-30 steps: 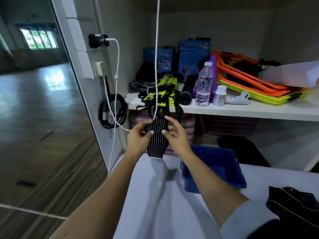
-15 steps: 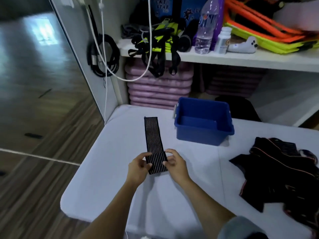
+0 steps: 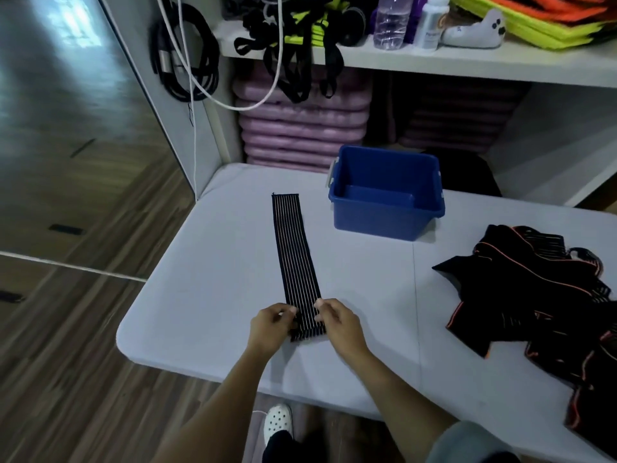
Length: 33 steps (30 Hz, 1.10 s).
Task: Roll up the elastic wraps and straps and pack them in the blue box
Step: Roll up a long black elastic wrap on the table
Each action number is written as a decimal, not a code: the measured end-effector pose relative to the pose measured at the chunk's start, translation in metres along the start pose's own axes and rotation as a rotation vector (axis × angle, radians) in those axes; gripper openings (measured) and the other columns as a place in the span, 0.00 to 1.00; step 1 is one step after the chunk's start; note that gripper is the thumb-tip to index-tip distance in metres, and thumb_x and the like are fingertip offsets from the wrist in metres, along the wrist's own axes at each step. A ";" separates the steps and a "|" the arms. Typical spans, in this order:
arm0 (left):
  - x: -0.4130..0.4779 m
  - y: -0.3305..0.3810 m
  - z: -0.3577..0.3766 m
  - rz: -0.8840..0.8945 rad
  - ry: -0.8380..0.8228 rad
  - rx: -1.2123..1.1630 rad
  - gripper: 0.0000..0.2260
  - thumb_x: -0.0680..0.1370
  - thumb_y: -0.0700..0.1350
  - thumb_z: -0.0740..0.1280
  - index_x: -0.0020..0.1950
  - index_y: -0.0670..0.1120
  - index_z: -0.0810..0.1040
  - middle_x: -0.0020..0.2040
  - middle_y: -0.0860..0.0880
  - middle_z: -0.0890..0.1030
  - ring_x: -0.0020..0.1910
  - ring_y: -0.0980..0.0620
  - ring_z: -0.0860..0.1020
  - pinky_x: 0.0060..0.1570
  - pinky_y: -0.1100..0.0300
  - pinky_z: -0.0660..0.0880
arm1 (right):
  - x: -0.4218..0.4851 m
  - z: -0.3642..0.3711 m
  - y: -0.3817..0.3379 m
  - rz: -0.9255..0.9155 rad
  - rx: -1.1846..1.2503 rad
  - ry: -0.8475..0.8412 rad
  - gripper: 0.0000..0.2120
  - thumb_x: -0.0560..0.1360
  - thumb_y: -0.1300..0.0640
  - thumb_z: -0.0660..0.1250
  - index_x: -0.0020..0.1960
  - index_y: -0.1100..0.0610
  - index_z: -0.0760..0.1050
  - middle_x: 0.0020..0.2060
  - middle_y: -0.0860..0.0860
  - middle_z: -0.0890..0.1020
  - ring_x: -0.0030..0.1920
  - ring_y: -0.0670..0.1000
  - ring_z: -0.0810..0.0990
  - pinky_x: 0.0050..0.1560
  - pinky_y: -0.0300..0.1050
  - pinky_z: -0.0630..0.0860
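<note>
White desk (image 3: 200, 295) below a storage shelf (image 3: 434, 65). Striped elastic wrap (image 3: 293, 248) lies flat on it, long axis running straight away from the body. Left hand (image 3: 270, 329) and right hand (image 3: 340, 324) each have a grip pinched on a near corner, equally close. Judgement: roll goes forward. Bare desk flanks the strip. Blue box (image 3: 384, 218) sits right of its far end, strap pile (image 3: 534, 295) well right.

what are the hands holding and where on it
Both the left hand and right hand pinch the striped wrap at its near end.
</note>
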<state>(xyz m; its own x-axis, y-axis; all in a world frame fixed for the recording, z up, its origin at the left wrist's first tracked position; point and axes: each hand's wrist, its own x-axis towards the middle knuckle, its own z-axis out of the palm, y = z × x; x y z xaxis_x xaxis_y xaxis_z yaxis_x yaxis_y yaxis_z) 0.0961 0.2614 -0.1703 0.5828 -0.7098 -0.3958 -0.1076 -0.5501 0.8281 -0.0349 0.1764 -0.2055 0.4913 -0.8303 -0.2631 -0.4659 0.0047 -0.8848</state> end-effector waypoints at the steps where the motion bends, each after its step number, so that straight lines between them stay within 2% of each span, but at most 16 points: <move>1: 0.000 -0.002 0.001 -0.008 -0.009 0.010 0.05 0.76 0.43 0.66 0.46 0.50 0.81 0.41 0.48 0.83 0.41 0.52 0.80 0.45 0.61 0.76 | -0.001 0.000 0.001 0.006 -0.012 -0.002 0.10 0.70 0.35 0.60 0.44 0.38 0.75 0.42 0.44 0.83 0.47 0.45 0.81 0.54 0.49 0.77; 2: -0.001 -0.004 0.003 -0.018 -0.016 0.029 0.05 0.75 0.42 0.67 0.46 0.50 0.81 0.41 0.48 0.83 0.40 0.52 0.79 0.43 0.63 0.75 | -0.002 0.000 0.002 0.003 -0.030 -0.007 0.05 0.71 0.41 0.64 0.45 0.39 0.75 0.41 0.44 0.82 0.47 0.45 0.80 0.54 0.49 0.77; 3: -0.001 -0.006 0.004 -0.026 -0.018 0.048 0.05 0.74 0.41 0.69 0.47 0.50 0.81 0.41 0.48 0.82 0.38 0.54 0.78 0.42 0.65 0.73 | -0.003 -0.001 0.003 -0.007 -0.047 -0.016 0.04 0.72 0.48 0.67 0.46 0.40 0.76 0.41 0.43 0.82 0.48 0.45 0.80 0.54 0.48 0.77; 6: -0.002 -0.010 0.008 -0.007 -0.029 0.132 0.11 0.71 0.41 0.73 0.50 0.50 0.79 0.40 0.50 0.79 0.36 0.58 0.75 0.39 0.71 0.69 | -0.007 -0.004 0.010 -0.034 -0.111 -0.055 0.14 0.71 0.58 0.70 0.54 0.45 0.77 0.46 0.44 0.79 0.49 0.46 0.77 0.54 0.42 0.76; 11: -0.004 -0.012 0.015 0.078 -0.074 0.470 0.24 0.70 0.42 0.73 0.64 0.50 0.73 0.54 0.48 0.70 0.47 0.50 0.74 0.50 0.61 0.72 | -0.010 -0.005 0.020 -0.099 -0.291 -0.116 0.21 0.69 0.62 0.72 0.59 0.47 0.75 0.49 0.41 0.72 0.54 0.47 0.72 0.57 0.42 0.74; 13: -0.003 -0.011 0.016 0.094 -0.099 0.544 0.24 0.70 0.43 0.73 0.64 0.49 0.72 0.57 0.47 0.69 0.48 0.50 0.74 0.51 0.62 0.72 | -0.009 -0.006 0.018 -0.089 -0.305 -0.126 0.22 0.69 0.63 0.72 0.60 0.47 0.75 0.49 0.41 0.70 0.54 0.47 0.72 0.57 0.42 0.75; 15: -0.001 -0.005 0.014 0.126 -0.101 0.554 0.22 0.70 0.44 0.73 0.62 0.49 0.74 0.55 0.48 0.69 0.46 0.52 0.72 0.48 0.63 0.71 | -0.007 -0.008 0.012 -0.070 -0.276 -0.113 0.22 0.69 0.62 0.73 0.60 0.47 0.74 0.48 0.42 0.71 0.50 0.44 0.73 0.56 0.41 0.75; 18: 0.009 0.017 0.011 0.187 -0.090 0.488 0.15 0.71 0.45 0.73 0.56 0.50 0.77 0.49 0.51 0.71 0.44 0.54 0.73 0.48 0.63 0.71 | -0.002 -0.015 0.004 -0.039 -0.145 -0.002 0.17 0.70 0.58 0.72 0.57 0.46 0.75 0.45 0.39 0.73 0.45 0.40 0.74 0.54 0.41 0.76; 21: 0.023 0.044 0.020 0.223 -0.142 0.358 0.09 0.71 0.39 0.70 0.47 0.52 0.79 0.44 0.52 0.80 0.44 0.54 0.78 0.51 0.62 0.75 | 0.006 -0.029 0.005 0.024 -0.053 0.156 0.14 0.73 0.57 0.68 0.50 0.38 0.74 0.45 0.39 0.76 0.48 0.42 0.79 0.56 0.45 0.78; 23: 0.032 0.061 0.034 0.223 -0.191 0.259 0.11 0.72 0.34 0.66 0.43 0.51 0.79 0.42 0.53 0.83 0.44 0.54 0.81 0.50 0.62 0.77 | 0.009 -0.045 0.008 0.064 -0.024 0.285 0.13 0.73 0.56 0.67 0.47 0.37 0.73 0.47 0.40 0.79 0.49 0.42 0.79 0.57 0.45 0.78; 25: 0.038 0.080 0.055 0.229 -0.228 0.204 0.11 0.73 0.33 0.63 0.44 0.48 0.80 0.41 0.52 0.83 0.41 0.55 0.81 0.42 0.74 0.74 | 0.008 -0.065 0.011 0.093 -0.001 0.411 0.11 0.74 0.57 0.67 0.50 0.42 0.75 0.49 0.43 0.80 0.50 0.45 0.80 0.57 0.45 0.77; 27: 0.040 0.097 0.079 0.286 -0.241 0.213 0.11 0.74 0.35 0.63 0.47 0.49 0.80 0.39 0.52 0.81 0.38 0.56 0.79 0.36 0.79 0.69 | 0.004 -0.087 0.017 0.127 0.025 0.530 0.09 0.74 0.59 0.66 0.50 0.46 0.75 0.50 0.46 0.81 0.49 0.46 0.80 0.57 0.46 0.76; 30: 0.038 0.119 0.120 0.285 -0.339 0.154 0.10 0.74 0.37 0.64 0.49 0.50 0.80 0.39 0.52 0.81 0.37 0.56 0.79 0.34 0.77 0.71 | -0.001 -0.124 0.030 0.197 0.130 0.661 0.08 0.71 0.56 0.65 0.49 0.46 0.74 0.44 0.45 0.79 0.42 0.48 0.78 0.55 0.53 0.77; 31: 0.036 0.126 0.134 0.276 -0.374 0.131 0.09 0.74 0.38 0.65 0.50 0.50 0.80 0.39 0.50 0.81 0.38 0.54 0.80 0.37 0.73 0.74 | -0.001 -0.136 0.034 0.212 0.152 0.705 0.09 0.71 0.54 0.65 0.51 0.46 0.75 0.42 0.46 0.77 0.41 0.49 0.77 0.55 0.55 0.77; 33: 0.036 0.136 0.161 0.242 -0.420 0.099 0.08 0.75 0.41 0.67 0.51 0.52 0.79 0.42 0.47 0.83 0.41 0.49 0.81 0.46 0.64 0.77 | 0.000 -0.165 0.034 0.224 0.122 0.769 0.12 0.73 0.56 0.66 0.57 0.52 0.75 0.45 0.51 0.77 0.43 0.51 0.76 0.56 0.54 0.76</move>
<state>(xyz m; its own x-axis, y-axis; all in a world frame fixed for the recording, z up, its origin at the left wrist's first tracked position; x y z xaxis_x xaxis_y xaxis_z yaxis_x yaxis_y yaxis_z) -0.0274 0.0895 -0.1359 0.1582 -0.9273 -0.3393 -0.2877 -0.3720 0.8825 -0.1722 0.0850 -0.1721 -0.2684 -0.9530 -0.1405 -0.3878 0.2405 -0.8898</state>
